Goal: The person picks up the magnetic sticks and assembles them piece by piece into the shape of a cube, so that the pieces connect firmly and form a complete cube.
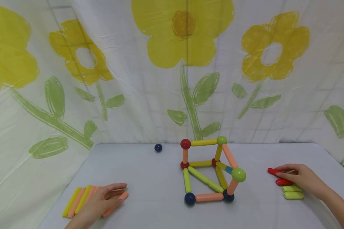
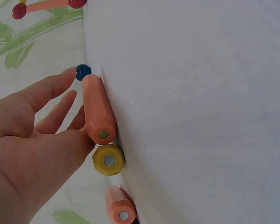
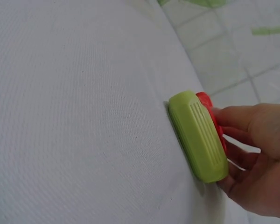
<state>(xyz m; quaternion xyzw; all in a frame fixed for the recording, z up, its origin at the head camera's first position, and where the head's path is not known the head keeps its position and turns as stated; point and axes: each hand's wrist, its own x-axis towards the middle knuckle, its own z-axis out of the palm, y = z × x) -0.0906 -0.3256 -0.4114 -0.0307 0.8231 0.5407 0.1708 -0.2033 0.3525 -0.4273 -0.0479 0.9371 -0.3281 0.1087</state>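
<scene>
My left hand [image 1: 103, 198] lies at the front left over a row of yellow and orange sticks [image 1: 75, 201]. In the left wrist view its thumb and fingers [image 2: 32, 149] close round one orange stick [image 2: 98, 109], with a yellow stick [image 2: 108, 159] and another orange one [image 2: 119, 210] beside it. At the right my right hand [image 1: 302, 178] grips a red stick [image 1: 272, 171], and a second red stick [image 1: 283, 182] lies under the fingers. The right wrist view shows the fingers [image 3: 256, 158] curled behind the red stick [image 3: 207, 105], with a green stick [image 3: 198, 135] in front.
A frame of sticks and balls [image 1: 209, 168] stands at the centre of the white table [image 1: 149, 190]. A loose dark blue ball [image 1: 158, 147] lies at the back edge. Two green sticks [image 1: 292, 192] lie near my right hand. A flowered sheet [image 1: 172, 79] hangs behind.
</scene>
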